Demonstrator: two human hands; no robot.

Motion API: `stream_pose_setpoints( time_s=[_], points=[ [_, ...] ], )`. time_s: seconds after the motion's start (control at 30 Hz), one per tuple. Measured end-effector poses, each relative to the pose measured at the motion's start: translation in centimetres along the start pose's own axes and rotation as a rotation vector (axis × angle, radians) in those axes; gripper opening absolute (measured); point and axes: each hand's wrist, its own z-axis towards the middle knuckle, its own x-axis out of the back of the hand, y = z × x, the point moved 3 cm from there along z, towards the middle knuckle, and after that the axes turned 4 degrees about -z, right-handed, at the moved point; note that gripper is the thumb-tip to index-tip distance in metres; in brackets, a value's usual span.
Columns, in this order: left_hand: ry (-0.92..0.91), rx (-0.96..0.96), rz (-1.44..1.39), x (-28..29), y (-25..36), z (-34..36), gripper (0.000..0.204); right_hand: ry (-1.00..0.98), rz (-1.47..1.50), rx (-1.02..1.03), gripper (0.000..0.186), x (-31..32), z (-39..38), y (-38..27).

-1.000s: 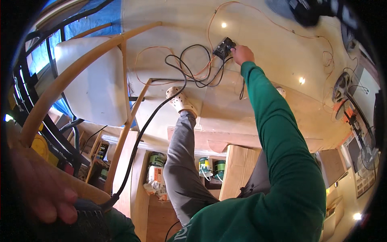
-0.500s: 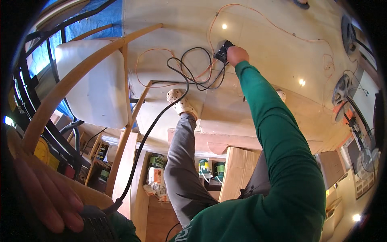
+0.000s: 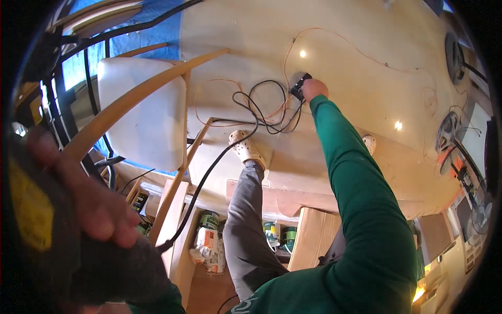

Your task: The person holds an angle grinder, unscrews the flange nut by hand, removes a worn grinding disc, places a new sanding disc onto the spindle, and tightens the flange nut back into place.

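Note:
At the lower left, my left hand [image 3: 99,204] is wrapped round a black-and-yellow corded power tool [image 3: 117,267]; the dark image rim hides much of it, so its exact kind is unclear. A thick black cord [image 3: 201,180] leaves the tool and runs to loose loops on the floor. My right hand [image 3: 315,90], at the end of a stretched green sleeve, is closed on a small black socket block [image 3: 299,87] low over the floor. Beside the block lie the black loops and a thin orange extension cord [image 3: 334,35]. The fingertips of my right hand are hidden.
A wooden chair with a white seat [image 3: 141,104] stands at the left. Below it are a wooden shelf with paint cans [image 3: 209,220] and plastic bags [image 3: 209,240]. A cardboard sheet [image 3: 314,233] lies by my legs. Fans [image 3: 447,131] stand at the far right.
The view has shifted, so the floor and chair sit lower and further right. My left hand and the tool have turned, bringing the yellow side into sight. My right hand stays on the block.

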Motion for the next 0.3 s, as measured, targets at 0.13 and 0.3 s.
stream_pose_setpoints(
  time_s=[0.13,0.3],
  points=[
    [0.240,-0.164,0.010,-0.8,-0.7,-2.6,0.070,0.366,0.064,-0.127,0.054,4.5,-9.1,-2.4],
    [0.059,-0.450,0.466,-1.3,1.1,-2.9,0.054,0.227,0.892,0.583,0.073,11.9,-18.8,0.8]
  ],
)
